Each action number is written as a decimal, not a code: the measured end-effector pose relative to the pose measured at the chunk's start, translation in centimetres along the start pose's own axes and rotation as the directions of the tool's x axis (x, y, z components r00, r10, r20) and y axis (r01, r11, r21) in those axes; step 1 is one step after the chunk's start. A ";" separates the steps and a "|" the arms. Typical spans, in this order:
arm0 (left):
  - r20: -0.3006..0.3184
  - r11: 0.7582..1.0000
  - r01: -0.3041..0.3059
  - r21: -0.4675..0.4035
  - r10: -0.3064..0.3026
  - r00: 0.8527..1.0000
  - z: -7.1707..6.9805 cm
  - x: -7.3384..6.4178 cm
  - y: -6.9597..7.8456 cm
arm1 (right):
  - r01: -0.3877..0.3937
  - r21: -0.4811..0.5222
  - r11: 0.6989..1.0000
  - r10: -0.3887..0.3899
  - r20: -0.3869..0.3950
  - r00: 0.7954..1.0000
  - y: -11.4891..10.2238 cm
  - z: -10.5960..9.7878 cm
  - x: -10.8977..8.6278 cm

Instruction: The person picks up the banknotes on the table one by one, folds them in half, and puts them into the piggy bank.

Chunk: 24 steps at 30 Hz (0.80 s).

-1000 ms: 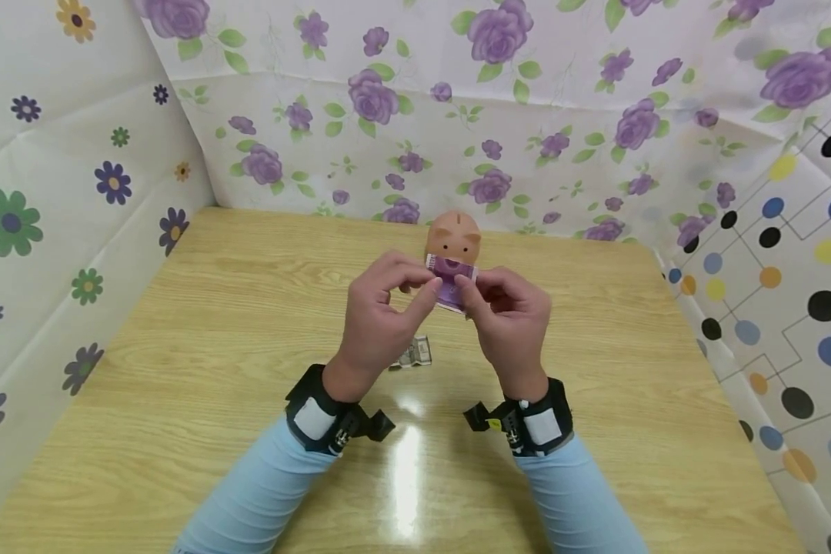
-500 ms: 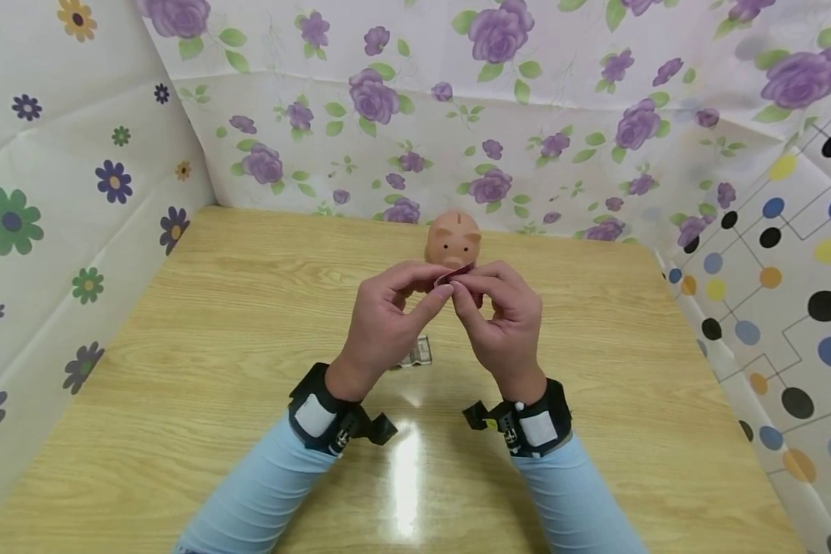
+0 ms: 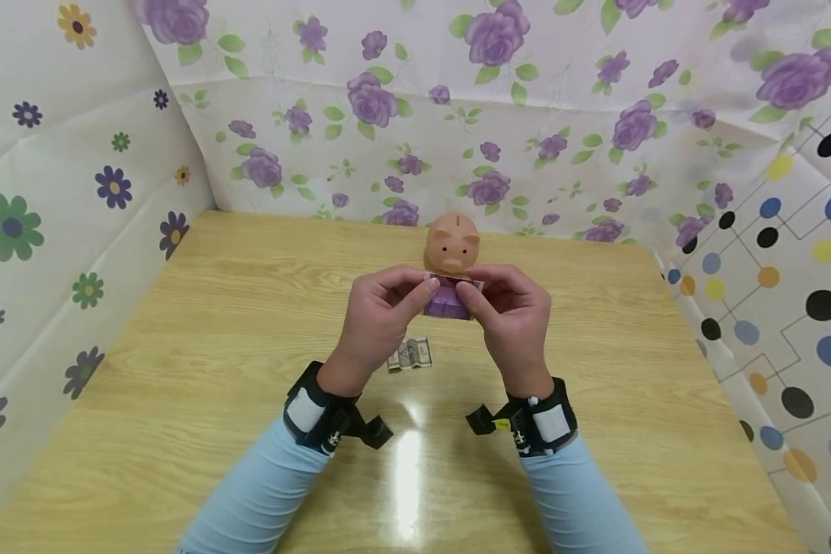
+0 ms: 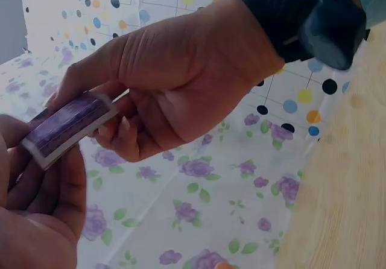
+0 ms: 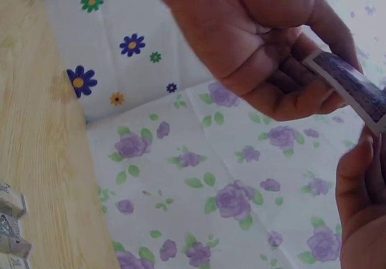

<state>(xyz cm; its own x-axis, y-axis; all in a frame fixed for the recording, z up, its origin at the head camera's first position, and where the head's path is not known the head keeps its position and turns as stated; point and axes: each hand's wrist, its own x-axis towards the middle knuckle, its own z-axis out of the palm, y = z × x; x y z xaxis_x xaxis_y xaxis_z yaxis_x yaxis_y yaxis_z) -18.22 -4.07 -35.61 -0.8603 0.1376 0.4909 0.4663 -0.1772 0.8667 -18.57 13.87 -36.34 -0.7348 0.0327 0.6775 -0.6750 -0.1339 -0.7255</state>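
A purple banknote [image 3: 447, 302] with creases across it is stretched between both hands, just in front of a piggy bank. My left hand [image 3: 382, 312] pinches its left side, thumb on top and fingers behind. The right side is pinched the same way by my right hand [image 3: 511, 315]. In the left wrist view, the purple note [image 4: 72, 124] looks bent, with a pale edge along it. The pink piggy bank [image 3: 452, 240] faces me and has a slot on top; the hands and note are close to its lower front.
A grey creased banknote [image 3: 410, 355] lies on the wooden table [image 3: 263, 308] below the hands. Floral sheets [image 3: 305, 154] stand behind and at the left; a dotted sheet [image 3: 775, 331] closes the right side. Each wrist wears a black strap with a camera.
The purple note was spread, then turned nearly edge-on half a second ago, and now faces up again, folded smaller. The hands have moved slightly apart since then. The piggy bank stays put.
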 end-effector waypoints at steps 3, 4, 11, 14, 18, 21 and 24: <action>0.053 0.999 0.033 -0.007 -0.033 0.998 -0.2 0.1 0.1 | -0.040 0.019 0.999 0.038 0.062 0.997 -0.3 -0.3 0.0; 0.063 0.999 0.037 -0.003 -0.036 0.997 -0.3 0.2 0.1 | -0.045 0.016 0.999 0.044 0.079 0.996 -0.4 -0.3 0.1; 0.088 0.999 -0.019 0.051 0.014 0.996 -0.4 0.1 0.2 | -0.044 -0.062 0.997 0.054 0.169 0.984 -0.9 -0.6 0.2; 0.099 0.994 -0.066 0.088 0.057 0.993 -0.4 0.1 0.2 | -0.042 -0.087 0.995 0.058 0.192 0.980 -1.0 -0.6 0.2; 0.106 0.989 -0.112 0.095 0.102 0.989 -0.3 0.1 0.1 | -0.036 -0.098 0.995 0.056 0.214 0.975 -1.0 -0.6 0.2; 0.113 0.988 -0.148 0.052 0.141 0.983 -0.3 0.1 -0.1 | -0.018 -0.108 0.994 0.043 0.236 0.971 -1.0 -0.7 0.2; 0.114 0.983 -0.181 0.011 0.179 0.977 -0.2 0.0 -0.3 | -0.006 -0.112 0.994 0.034 0.247 0.968 -1.0 -0.7 0.2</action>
<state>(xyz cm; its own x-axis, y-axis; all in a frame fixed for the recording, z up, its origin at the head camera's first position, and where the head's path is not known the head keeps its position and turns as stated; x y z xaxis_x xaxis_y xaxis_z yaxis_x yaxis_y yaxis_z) -18.42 -4.17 -35.90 -0.7338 0.2138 0.6449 0.6167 -0.1887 0.7642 -18.08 14.75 -35.58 -0.7177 -0.2179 0.6614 -0.6738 -0.0225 -0.7386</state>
